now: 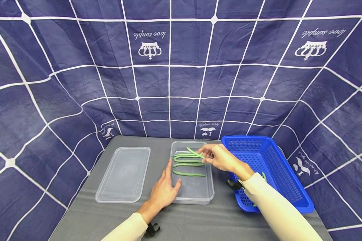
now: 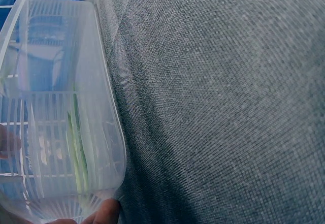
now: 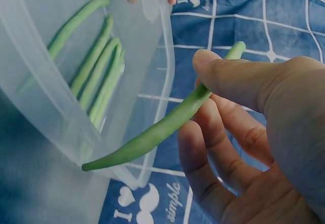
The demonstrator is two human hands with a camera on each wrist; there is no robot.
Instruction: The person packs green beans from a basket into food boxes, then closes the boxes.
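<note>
One green bean is pinched between the thumb and fingers of the right hand; I see it held slantwise above the far part of a single clear box. On that box's floor I count at least four more beans, lying crosswise, the nearest set a little apart; the farthest lie so close together that I cannot tell whether there is a fifth. The left hand grasps nothing that I can make out: its fingers stretch loosely along the box's left wall, touching it, with the thumb reaching over the rim.

One clear lid lies flat on the grey desk, left of the box and apart from it. To the right I have one blue basket, with a few beans inside, partly hidden by the right forearm, so I cannot count them. Two black straps show, one at each wrist. Behind everything hangs one dark blue cloth with white grid lines.
</note>
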